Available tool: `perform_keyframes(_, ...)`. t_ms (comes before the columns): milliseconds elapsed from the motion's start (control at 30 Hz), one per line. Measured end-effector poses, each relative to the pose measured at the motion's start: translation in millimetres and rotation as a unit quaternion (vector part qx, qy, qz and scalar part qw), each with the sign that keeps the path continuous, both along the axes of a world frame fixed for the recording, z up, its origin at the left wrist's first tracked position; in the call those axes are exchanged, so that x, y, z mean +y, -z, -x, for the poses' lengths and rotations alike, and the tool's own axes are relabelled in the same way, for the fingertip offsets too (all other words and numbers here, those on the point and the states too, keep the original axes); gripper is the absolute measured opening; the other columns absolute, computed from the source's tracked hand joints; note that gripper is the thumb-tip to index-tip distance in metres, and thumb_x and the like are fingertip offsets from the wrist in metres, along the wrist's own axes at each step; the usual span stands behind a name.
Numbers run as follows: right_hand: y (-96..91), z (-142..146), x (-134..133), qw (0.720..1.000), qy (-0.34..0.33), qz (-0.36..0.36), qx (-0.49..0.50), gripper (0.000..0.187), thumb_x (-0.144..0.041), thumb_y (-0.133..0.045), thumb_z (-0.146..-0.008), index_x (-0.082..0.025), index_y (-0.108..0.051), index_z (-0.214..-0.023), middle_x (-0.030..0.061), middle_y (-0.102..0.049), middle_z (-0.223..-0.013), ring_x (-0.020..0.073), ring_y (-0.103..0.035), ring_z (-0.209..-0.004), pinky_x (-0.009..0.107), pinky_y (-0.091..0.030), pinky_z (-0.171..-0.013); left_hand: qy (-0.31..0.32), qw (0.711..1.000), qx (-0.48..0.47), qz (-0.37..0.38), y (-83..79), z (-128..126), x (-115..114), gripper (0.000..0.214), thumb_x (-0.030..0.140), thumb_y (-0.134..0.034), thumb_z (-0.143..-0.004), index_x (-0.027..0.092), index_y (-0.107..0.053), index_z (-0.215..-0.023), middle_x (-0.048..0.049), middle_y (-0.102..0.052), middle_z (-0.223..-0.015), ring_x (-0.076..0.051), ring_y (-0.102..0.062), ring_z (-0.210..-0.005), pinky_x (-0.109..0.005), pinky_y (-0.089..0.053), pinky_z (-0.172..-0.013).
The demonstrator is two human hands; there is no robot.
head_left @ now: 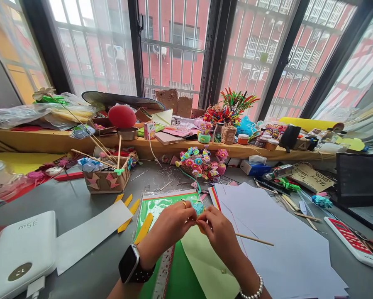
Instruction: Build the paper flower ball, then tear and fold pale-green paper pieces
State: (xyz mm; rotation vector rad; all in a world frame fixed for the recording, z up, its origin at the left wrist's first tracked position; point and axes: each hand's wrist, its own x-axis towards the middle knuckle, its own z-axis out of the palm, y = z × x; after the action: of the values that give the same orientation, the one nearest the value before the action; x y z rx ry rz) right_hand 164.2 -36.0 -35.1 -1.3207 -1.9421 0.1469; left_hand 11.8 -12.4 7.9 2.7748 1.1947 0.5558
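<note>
My left hand [170, 226], with a black smartwatch on the wrist and a ring on one finger, pinches a small teal paper flower [198, 207]. My right hand [219, 232], wearing a bead bracelet, meets it from the right and also pinches the same piece. Both hands hover over green paper sheets [180, 265] at the near middle of the grey table. A thin wooden stick [254, 239] lies just right of my right hand on white paper sheets [276, 232]. Yellow paper strips [128, 214] lie to the left.
A white power bank [21, 249] and a white paper strip [86, 236] lie at the near left. A cardboard box with sticks [107, 176] and a bouquet of paper flowers [200, 162] stand behind. A red calculator [351, 241] sits right. Craft clutter fills the windowsill.
</note>
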Motion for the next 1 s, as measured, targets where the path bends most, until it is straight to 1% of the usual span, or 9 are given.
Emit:
perform_keyframes(133, 1.9, 1, 1, 0.999, -0.005, -0.033, -0.030, 0.010, -0.015, -0.049, -0.078, -0.018, -0.056, -0.072, 0.0023, -0.053, -0.069, 0.0156, -0.052, -0.064, 0.024, -0.041, -0.054, -0.003, 1.000, -0.012, 0.014, 1.6, 1, 0, 0.009, 0.022, -0.051, -0.076, 0.019, -0.059, -0.074, -0.0009, -0.061, -0.075, -0.015, -0.054, -0.070, -0.022, -0.038, -0.057)
perform_keyframes(300, 3.0, 3, 2, 0.998, 0.003, -0.049, -0.046, 0.011, -0.016, -0.047, -0.079, -0.018, -0.056, -0.072, 0.0032, -0.053, -0.070, 0.0159, -0.052, -0.063, 0.024, -0.040, -0.051, -0.007, 1.000, -0.006, 0.000, 2.1, 0, 1, 0.009, 0.021, -0.053, -0.075, 0.019, -0.059, -0.070, 0.0000, -0.060, -0.069, -0.014, -0.054, -0.066, -0.022, -0.037, -0.054)
perform_keyframes(400, 1.7, 3, 0, 0.999, 0.007, -0.036, -0.032, 0.011, -0.018, -0.048, -0.080, -0.018, -0.056, -0.073, 0.0024, -0.053, -0.070, 0.0152, -0.052, -0.063, 0.024, -0.039, -0.053, -0.009, 1.000, 0.006, -0.022, 2.2, 1, 3, 0.013, 0.018, -0.051, -0.076, 0.019, -0.059, -0.067, 0.0004, -0.061, -0.067, -0.014, -0.054, -0.063, -0.022, -0.037, -0.054)
perform_keyframes(533, -1.7, 2, -1, 1.000, 0.004, 0.001, 0.013, 0.009, -0.020, -0.049, -0.080, -0.020, -0.058, -0.076, 0.0015, -0.054, -0.072, 0.0136, -0.053, -0.064, 0.023, -0.041, -0.056, -0.011, 0.999, 0.013, -0.049, 3.3, 2, 4, 0.015, 0.018, -0.048, -0.077, 0.019, -0.060, -0.068, -0.0005, -0.061, -0.068, -0.015, -0.055, -0.065, -0.023, -0.038, -0.056)
perform_keyframes(733, -6.5, 0, -3, 0.997, 0.021, 0.026, 0.063, 0.010, -0.019, -0.052, -0.078, -0.020, -0.062, -0.076, 0.0015, -0.056, -0.073, 0.0133, -0.053, -0.064, 0.022, -0.041, -0.057, 0.003, 0.995, -0.004, -0.100, 0.6, 0, 3, 0.016, 0.018, -0.046, -0.078, 0.018, -0.058, -0.067, -0.0004, -0.061, -0.067, -0.014, -0.054, -0.062, -0.023, -0.038, -0.055)
perform_keyframes(933, -7.7, 1, -2, 0.997, 0.022, 0.027, 0.062, 0.009, -0.017, -0.054, -0.076, -0.020, -0.062, -0.074, 0.0017, -0.056, -0.072, 0.0141, -0.054, -0.065, 0.022, -0.042, -0.056, 0.010, 0.991, -0.002, -0.134, 2.0, -1, 3, 0.010, 0.015, -0.052, -0.074, 0.018, -0.057, -0.065, 0.0004, -0.059, -0.066, -0.013, -0.052, -0.059, -0.023, -0.036, -0.052)
perform_keyframes(1000, -7.2, 1, -1, 0.998, 0.023, 0.023, 0.055, 0.009, -0.016, -0.054, -0.076, -0.019, -0.062, -0.073, 0.0021, -0.056, -0.071, 0.0144, -0.054, -0.064, 0.022, -0.042, -0.055, 0.012, 0.990, -0.004, -0.140, 2.6, -1, 3, 0.012, 0.016, -0.052, -0.075, 0.018, -0.057, -0.065, 0.0005, -0.059, -0.065, -0.013, -0.052, -0.059, -0.023, -0.036, -0.052)
